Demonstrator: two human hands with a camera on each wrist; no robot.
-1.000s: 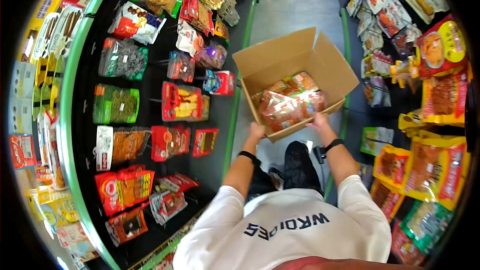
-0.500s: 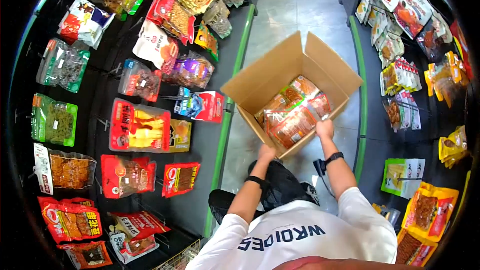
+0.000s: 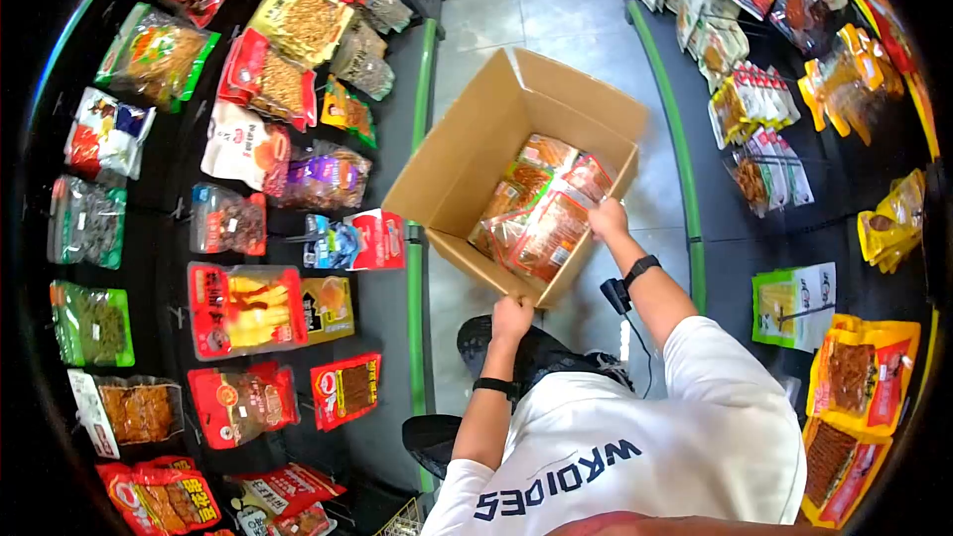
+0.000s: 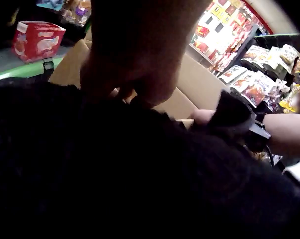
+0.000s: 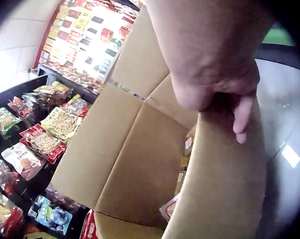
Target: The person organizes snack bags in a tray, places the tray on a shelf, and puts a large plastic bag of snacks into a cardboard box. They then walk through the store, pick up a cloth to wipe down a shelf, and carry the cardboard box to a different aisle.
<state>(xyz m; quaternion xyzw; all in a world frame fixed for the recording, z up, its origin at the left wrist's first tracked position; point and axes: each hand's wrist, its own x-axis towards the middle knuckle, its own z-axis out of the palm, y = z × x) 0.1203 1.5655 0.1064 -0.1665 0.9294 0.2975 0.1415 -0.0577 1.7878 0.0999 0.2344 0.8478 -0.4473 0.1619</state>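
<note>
An open cardboard box (image 3: 459,154) is carried in front of the body, flaps up, with several clear-and-red snack packs (image 3: 552,238) lying inside. My left hand (image 3: 513,318) grips the box at its near lower corner. On the right near side, my right hand (image 3: 609,220) holds the wall by its top edge. In the right wrist view, the right hand (image 5: 217,82) has its fingers over the outside of the cardboard wall (image 5: 219,179). The left wrist view shows the left hand (image 4: 135,69) dark against the box, much of it hidden by black cloth.
A left shelf rack holds hanging snack bags, among them a red-and-yellow pack (image 3: 246,310) and a blue-and-red pack (image 3: 377,240). Yellow packs (image 3: 862,377) hang at right. Green shelf edges (image 3: 685,199) border the grey tiled aisle floor (image 3: 566,5).
The box has turned counterclockwise in the head view and shifted somewhat left, both hands still holding it. The shelves have moved across the view as the person steps and turns.
</note>
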